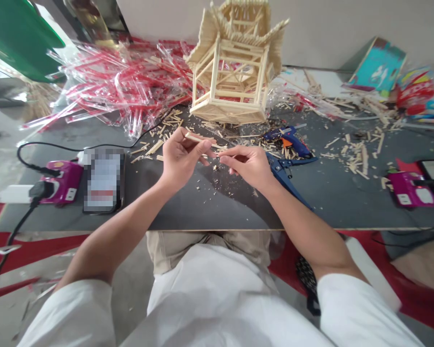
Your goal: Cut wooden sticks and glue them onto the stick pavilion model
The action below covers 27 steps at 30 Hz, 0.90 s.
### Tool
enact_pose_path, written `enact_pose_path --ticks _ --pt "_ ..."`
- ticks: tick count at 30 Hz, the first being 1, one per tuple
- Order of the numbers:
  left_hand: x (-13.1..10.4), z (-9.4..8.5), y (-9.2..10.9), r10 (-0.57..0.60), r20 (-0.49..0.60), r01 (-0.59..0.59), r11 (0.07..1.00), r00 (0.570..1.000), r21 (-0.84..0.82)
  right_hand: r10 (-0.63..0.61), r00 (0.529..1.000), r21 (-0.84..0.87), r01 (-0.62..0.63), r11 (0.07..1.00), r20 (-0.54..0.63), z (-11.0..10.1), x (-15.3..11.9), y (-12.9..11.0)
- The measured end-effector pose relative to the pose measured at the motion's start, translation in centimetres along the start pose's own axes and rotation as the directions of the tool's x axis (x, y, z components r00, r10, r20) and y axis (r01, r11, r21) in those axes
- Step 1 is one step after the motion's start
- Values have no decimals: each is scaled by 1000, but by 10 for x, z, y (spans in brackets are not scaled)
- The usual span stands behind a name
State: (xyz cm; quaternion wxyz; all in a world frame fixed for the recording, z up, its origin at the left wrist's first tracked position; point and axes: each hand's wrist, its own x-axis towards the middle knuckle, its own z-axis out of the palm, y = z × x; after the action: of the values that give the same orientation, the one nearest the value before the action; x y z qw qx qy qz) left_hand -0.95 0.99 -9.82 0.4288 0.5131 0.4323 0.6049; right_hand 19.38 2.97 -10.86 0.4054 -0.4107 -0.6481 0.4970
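Note:
Between thumb and fingers, my left hand (183, 156) pinches a short pale wooden stick (195, 139). My right hand (249, 164) is closed in a pinch close beside it, its fingertips near the stick's right end; whatever it grips is too small to make out. Behind both hands stands a pavilion model (235, 72) built of thin wooden sticks, with a flared roof and open sides. Right of my right hand lie a blue glue gun (291, 140) with an orange trigger and blue-handled cutters (284, 173), partly hidden by my forearm.
Red and clear plastic wrappers (130, 82) are heaped at the back left. A phone (104, 180) and a purple power socket (63, 180) lie left. Stick offcuts (361, 156) litter the table right of the tools. A second purple socket (412, 189) sits far right.

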Motion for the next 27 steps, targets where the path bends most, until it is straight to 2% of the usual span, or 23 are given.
enact_pose_path --ticks 6,9,15,18,23,27 --pt "3 -3 -4 -39 15 39 999 999 -24 -41 998 54 44 998 -51 0 -1 2" --pt "3 -3 -2 -29 23 30 999 999 -39 -70 997 64 71 995 -28 -1 0 4" --pt "2 -4 3 -7 74 9 1000 997 -25 -68 997 -24 68 997 30 -1 -1 6" --pt "3 -6 5 23 79 -21 999 997 -33 -94 995 -53 96 994 45 -1 -1 5" --pt "7 -11 9 108 56 -106 993 993 -46 -129 991 -209 132 969 28 -5 0 4" --pt "13 -13 19 166 67 -165 986 984 -20 -145 987 -148 153 977 66 -8 2 9"
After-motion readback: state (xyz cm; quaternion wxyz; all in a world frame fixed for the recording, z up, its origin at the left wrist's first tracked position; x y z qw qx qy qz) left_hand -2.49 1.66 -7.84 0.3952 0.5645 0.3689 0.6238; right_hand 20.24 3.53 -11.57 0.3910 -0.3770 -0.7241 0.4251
